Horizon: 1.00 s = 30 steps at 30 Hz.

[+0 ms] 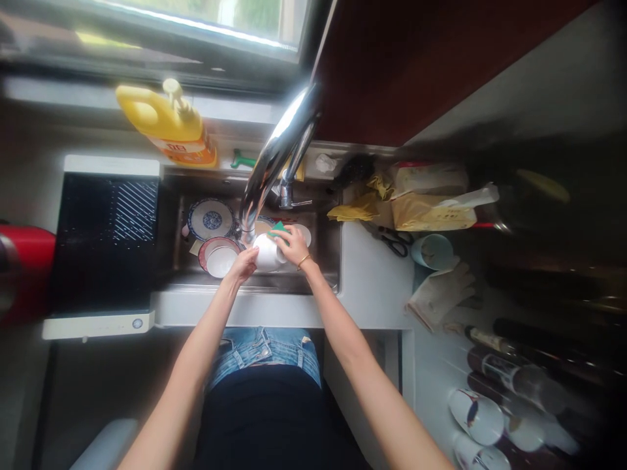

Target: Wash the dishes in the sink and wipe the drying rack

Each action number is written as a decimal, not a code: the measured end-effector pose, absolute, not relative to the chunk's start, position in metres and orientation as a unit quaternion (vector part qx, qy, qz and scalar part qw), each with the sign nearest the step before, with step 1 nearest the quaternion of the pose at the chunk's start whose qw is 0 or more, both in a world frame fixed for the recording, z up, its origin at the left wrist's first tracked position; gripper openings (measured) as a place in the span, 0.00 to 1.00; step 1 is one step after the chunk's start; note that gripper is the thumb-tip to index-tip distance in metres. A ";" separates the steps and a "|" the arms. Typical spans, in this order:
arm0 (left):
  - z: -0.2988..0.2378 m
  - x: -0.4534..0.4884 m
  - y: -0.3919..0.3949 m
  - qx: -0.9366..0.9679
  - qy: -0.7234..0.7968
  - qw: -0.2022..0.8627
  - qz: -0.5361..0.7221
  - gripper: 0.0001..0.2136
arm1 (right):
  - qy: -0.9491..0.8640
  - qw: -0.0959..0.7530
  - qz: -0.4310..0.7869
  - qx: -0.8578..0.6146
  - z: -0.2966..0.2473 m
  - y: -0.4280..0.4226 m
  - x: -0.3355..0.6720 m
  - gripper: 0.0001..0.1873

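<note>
Over the metal sink (326, 261), my left hand (245, 262) grips a white bowl (267, 254) by its left side. My right hand (294, 247) presses a green sponge (279, 228) against the top right of that bowl. A chrome faucet (274, 143) arches down just behind the bowl. Left of my hands in the sink lie a blue-patterned plate (211, 219), a red-rimmed plate (204, 253) and another white bowl (221, 262). Part of a white dish (304, 234) shows beyond my right hand.
A yellow detergent jug (171, 127) stands behind the sink, with a green peeler (242, 159) beside it. To the left is a black-topped appliance (102, 241). Yellow gloves (357, 209), scissors (392, 241), a light blue cup (433, 251) and tissue packs (431, 209) crowd the right counter.
</note>
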<state>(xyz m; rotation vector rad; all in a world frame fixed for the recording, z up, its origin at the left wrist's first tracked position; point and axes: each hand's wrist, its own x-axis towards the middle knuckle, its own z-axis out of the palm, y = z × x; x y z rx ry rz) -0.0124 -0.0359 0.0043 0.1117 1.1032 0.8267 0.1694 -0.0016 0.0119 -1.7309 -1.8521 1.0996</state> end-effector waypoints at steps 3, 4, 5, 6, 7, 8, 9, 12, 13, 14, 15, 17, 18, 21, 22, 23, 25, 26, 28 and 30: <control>-0.001 -0.006 -0.037 0.068 0.506 0.764 0.395 0.13 | -0.732 0.138 0.315 -0.588 0.032 -0.026 0.153 0.15; -0.003 -0.005 -0.037 0.062 0.502 0.756 0.416 0.12 | -0.732 0.141 0.291 -0.599 0.034 -0.036 0.149 0.15; -0.004 -0.005 -0.037 0.052 0.496 0.746 0.441 0.11 | -0.720 0.151 0.267 -0.623 0.034 -0.046 0.146 0.16; -0.004 -0.005 -0.037 0.039 0.491 0.737 0.463 0.11 | -0.695 0.165 0.244 -0.655 0.032 -0.055 0.145 0.17; -0.005 -0.006 -0.036 0.027 0.487 0.730 0.479 0.10 | -0.664 0.178 0.225 -0.691 0.028 -0.063 0.146 0.18; -0.005 -0.007 -0.036 0.017 0.486 0.726 0.487 0.09 | -0.630 0.187 0.210 -0.724 0.025 -0.068 0.147 0.18; -0.004 -0.008 -0.035 0.010 0.486 0.724 0.490 0.08 | -0.601 0.192 0.199 -0.750 0.021 -0.071 0.149 0.18; -0.003 -0.007 -0.036 -0.002 0.486 0.729 0.483 0.07 | -0.601 0.187 0.198 -0.751 0.015 -0.066 0.153 0.18; -0.002 -0.005 -0.037 -0.007 0.483 0.733 0.479 0.08 | -0.622 0.182 0.203 -0.734 0.016 -0.062 0.153 0.17; -0.001 -0.004 -0.038 -0.011 0.479 0.736 0.477 0.08 | -0.640 0.175 0.206 -0.719 0.017 -0.057 0.153 0.17; 0.000 -0.002 -0.039 -0.014 0.476 0.738 0.478 0.09 | -0.651 0.164 0.209 -0.711 0.018 -0.053 0.154 0.17; 0.000 0.000 -0.040 -0.023 0.479 0.729 0.488 0.10 | -0.645 0.135 0.207 -0.723 0.022 -0.047 0.155 0.17; 0.001 0.000 -0.041 -0.028 0.484 0.720 0.497 0.10 | -0.640 0.119 0.207 -0.730 0.023 -0.046 0.156 0.17; 0.001 -0.001 -0.040 -0.033 0.500 0.702 0.506 0.09 | -0.663 0.092 0.226 -0.708 0.028 -0.048 0.156 0.17; 0.001 -0.002 -0.040 -0.029 0.500 0.705 0.501 0.08 | -0.676 0.092 0.234 -0.692 0.028 -0.048 0.156 0.17; 0.001 -0.001 -0.040 -0.022 0.498 0.711 0.496 0.08 | -0.683 0.095 0.240 -0.683 0.029 -0.048 0.156 0.17; 0.002 0.000 -0.040 -0.008 0.494 0.718 0.490 0.09 | -0.665 0.101 0.247 -0.698 0.026 -0.045 0.157 0.18; 0.002 0.001 -0.040 -0.003 0.498 0.715 0.491 0.09 | -0.643 0.101 0.251 -0.716 0.024 -0.043 0.158 0.18; 0.002 0.003 -0.039 0.004 0.517 0.696 0.499 0.10 | -0.596 0.096 0.276 -0.748 0.017 -0.040 0.162 0.18; 0.003 0.004 -0.039 0.018 0.543 0.683 0.489 0.10 | -0.573 0.098 0.313 -0.751 0.010 -0.041 0.166 0.18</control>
